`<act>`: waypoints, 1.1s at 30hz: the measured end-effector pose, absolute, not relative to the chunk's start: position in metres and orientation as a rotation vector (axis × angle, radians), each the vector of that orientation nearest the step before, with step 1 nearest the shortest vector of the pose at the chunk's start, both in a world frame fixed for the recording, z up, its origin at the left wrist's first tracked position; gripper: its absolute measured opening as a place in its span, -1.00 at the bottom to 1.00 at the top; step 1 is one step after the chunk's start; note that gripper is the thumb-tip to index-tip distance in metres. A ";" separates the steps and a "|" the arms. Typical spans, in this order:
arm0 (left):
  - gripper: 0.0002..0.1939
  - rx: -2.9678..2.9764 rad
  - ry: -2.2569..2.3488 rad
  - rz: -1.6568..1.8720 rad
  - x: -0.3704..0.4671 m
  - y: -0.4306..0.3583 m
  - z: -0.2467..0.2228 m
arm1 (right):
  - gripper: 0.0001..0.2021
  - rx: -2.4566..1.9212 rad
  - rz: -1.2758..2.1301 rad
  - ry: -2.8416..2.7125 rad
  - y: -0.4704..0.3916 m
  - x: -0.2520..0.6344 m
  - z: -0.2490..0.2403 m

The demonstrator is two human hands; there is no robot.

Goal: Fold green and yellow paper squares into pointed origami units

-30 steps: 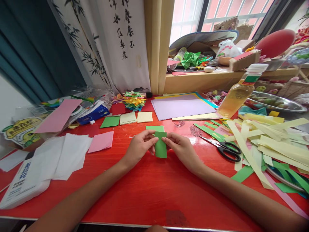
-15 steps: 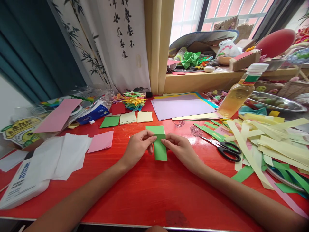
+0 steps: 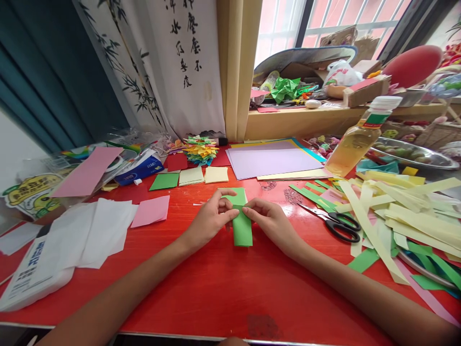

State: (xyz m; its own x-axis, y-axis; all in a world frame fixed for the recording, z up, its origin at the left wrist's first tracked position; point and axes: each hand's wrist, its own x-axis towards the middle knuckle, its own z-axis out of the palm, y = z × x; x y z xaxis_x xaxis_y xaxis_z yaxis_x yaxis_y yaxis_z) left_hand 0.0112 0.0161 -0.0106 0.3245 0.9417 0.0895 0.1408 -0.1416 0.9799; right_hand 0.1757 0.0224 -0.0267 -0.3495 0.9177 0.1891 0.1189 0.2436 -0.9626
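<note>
A folded strip of green paper (image 3: 242,231) is held upright between my two hands over the red table. My left hand (image 3: 215,214) pinches its left edge near the top, thumb in front and fingers curled behind. My right hand (image 3: 268,218) grips the right edge with thumb and fingertips. Just behind the strip lies a green paper square (image 3: 236,193), partly covered by my left fingers. Further back are cream paper squares (image 3: 216,174), a darker green square (image 3: 163,181) and a pink square (image 3: 150,211).
Black-handled scissors (image 3: 343,227) lie right of my hands beside a heap of paper strips (image 3: 406,206). A bottle of yellow liquid (image 3: 355,137) stands behind them. Lilac sheets (image 3: 273,158) and a folded-paper stack (image 3: 200,151) are at the back. White tissues (image 3: 104,233) lie left.
The green strip has come slightly down and to the right. Both hands have lowered their hold a little, and more of the strip shows above my thumbs.
</note>
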 end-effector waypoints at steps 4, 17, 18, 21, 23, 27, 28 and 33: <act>-0.68 1.665 1.034 0.921 0.013 0.013 -0.012 | -0.83 -0.915 1.222 -1.729 0.023 0.177 -0.024; -0.67 1.724 1.112 0.852 0.014 0.014 -0.014 | -0.82 -1.252 0.796 -1.853 0.033 0.186 -0.020; -0.68 1.722 1.111 0.855 0.014 0.015 -0.014 | -0.81 -1.261 0.794 -1.835 0.036 0.188 -0.020; -0.70 1.729 1.101 0.857 0.011 0.016 -0.011 | -0.80 -1.320 0.725 -1.805 0.050 0.199 -0.020; -0.72 1.794 1.126 0.849 0.008 0.017 -0.009 | -0.79 -1.368 0.670 -1.787 0.061 0.211 -0.021; -0.84 2.168 1.333 0.833 -0.002 0.024 -0.009 | -0.77 -1.437 0.633 -1.849 0.078 0.230 -0.025; -0.82 2.277 1.378 0.833 -0.005 0.028 -0.010 | -0.79 -1.435 0.619 -1.876 0.079 0.231 -0.025; -0.53 2.509 1.472 0.649 -0.020 0.044 -0.027 | -0.84 -1.374 0.424 -1.917 0.068 0.219 -0.023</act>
State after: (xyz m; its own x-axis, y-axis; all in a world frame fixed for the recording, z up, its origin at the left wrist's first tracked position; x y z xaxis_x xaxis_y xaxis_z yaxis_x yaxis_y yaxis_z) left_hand -0.0201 0.0442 -0.0268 0.4213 0.8609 0.2851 0.7910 -0.5026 0.3488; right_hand 0.2187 0.0677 -0.0226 -0.1645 0.9158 0.3663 0.6761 0.3751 -0.6341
